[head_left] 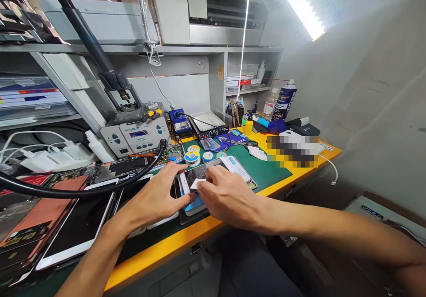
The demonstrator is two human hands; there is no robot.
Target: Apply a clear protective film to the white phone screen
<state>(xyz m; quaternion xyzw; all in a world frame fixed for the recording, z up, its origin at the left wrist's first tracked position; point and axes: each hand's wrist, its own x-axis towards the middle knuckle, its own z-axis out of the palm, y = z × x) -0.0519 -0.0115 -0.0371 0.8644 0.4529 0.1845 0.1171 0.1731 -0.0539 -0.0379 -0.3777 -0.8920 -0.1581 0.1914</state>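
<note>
A white-edged phone (183,184) with a dark screen lies in front of me on a blue and grey pad (194,205). My left hand (163,193) braces the phone's left end, thumb at the near side and fingers at the far side. In my right hand (226,195), closed in a pinch, is a small white flat piece (195,183), held against the screen. Whether it is paper, cloth or plastic I cannot tell. Part of the screen is hidden by my right hand. Just beyond the phone stand several small spools (192,156).
A thick black hose (100,194) curves from a hot-air station (140,137) across the left side. Tablets (81,224) and device parts lie left of my left hand. Tweezers, a yellow bottle (248,126), a spray can (285,99) and a white crumpled tissue (258,152) are farther right.
</note>
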